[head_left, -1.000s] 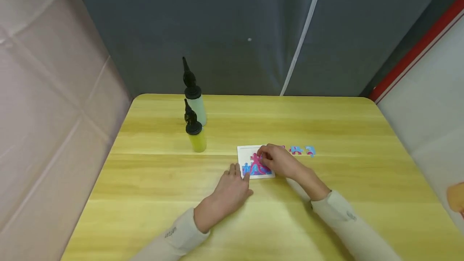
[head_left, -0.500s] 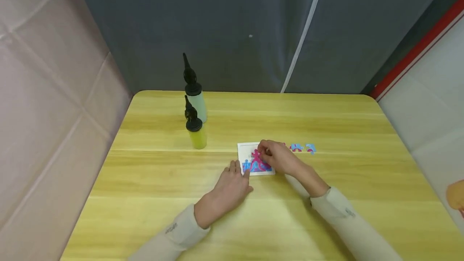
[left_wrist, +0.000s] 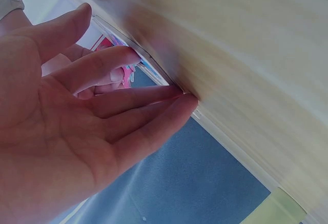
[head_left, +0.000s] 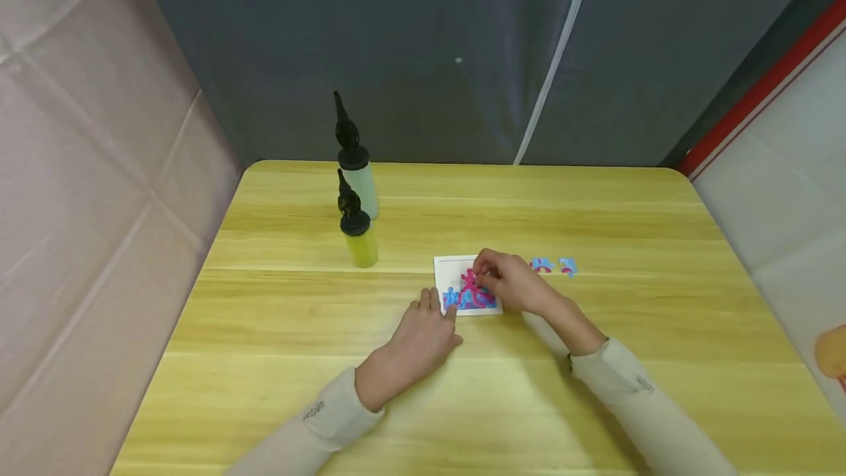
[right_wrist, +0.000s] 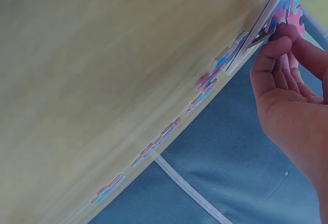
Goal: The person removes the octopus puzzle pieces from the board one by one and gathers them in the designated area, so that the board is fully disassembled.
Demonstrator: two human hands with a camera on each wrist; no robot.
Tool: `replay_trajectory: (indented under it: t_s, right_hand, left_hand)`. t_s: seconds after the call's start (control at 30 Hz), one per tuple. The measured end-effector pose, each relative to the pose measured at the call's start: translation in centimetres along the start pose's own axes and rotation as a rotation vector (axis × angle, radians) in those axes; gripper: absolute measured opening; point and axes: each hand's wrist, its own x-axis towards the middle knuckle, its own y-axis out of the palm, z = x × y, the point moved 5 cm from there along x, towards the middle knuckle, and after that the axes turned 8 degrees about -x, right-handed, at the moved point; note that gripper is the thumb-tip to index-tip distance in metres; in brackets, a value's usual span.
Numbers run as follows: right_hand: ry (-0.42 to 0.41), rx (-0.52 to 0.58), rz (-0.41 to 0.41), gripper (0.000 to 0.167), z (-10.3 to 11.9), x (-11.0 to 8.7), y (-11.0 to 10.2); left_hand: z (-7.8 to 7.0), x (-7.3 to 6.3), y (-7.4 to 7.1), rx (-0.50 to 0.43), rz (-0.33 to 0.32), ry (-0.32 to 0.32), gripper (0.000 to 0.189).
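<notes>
A small white puzzle frame [head_left: 452, 264] lies on the table, its lower part filled with pink, blue and purple jigsaw pieces [head_left: 471, 298]. At its left edge my left hand [head_left: 423, 340] rests with straight fingers, the fingertips [left_wrist: 187, 100] touching the frame's side. From the right, my right hand [head_left: 518, 285] reaches over the frame. Its thumb and index finger [right_wrist: 279, 44] pinch a jigsaw piece, mostly hidden by the fingertips, right at the filled pieces.
Loose jigsaw pieces lie in a row right of the frame, among them one piece [head_left: 542, 264] and another [head_left: 568, 266]. Two upright cylinders with black pointed tops, one yellow [head_left: 361, 250] and one pale [head_left: 361, 189], stand back left. A dark curtain [head_left: 410, 57] hangs behind the table.
The head view has shifted slightly, so the table sits higher in it. My right hand makes only small movements over the frame, still pinching; the left hand keeps its place.
</notes>
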Motion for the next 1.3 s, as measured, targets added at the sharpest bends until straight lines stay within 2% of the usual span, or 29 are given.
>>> replay_trajectory:
  t_s: [0.33, 0.53, 0.9, 1.3]
  right_hand:
    - [0.015, -0.006, 0.005, 0.004, -0.3, -0.3, 0.1]
    - [0.016, -0.007, 0.003, 0.004, -0.3, -0.4, 0.1]
    - [-0.01, 0.091, 0.026, 0.008, 0.5, -0.1, 0.4]
    - [-0.047, 0.128, 0.054, 0.002, 0.6, -0.2, 0.5]
  left_hand:
    - [-0.4, 0.0, -0.1, -0.025, -0.011, 0.011, 0.058]
    - [-0.7, 0.0, 0.2, 0.05, 0.022, 0.012, 0.057]
    - [-0.4, -0.6, 0.2, 0.049, 0.011, -0.005, 0.056]
    - [-0.4, -0.9, 0.2, 0.044, 0.018, -0.009, 0.055]
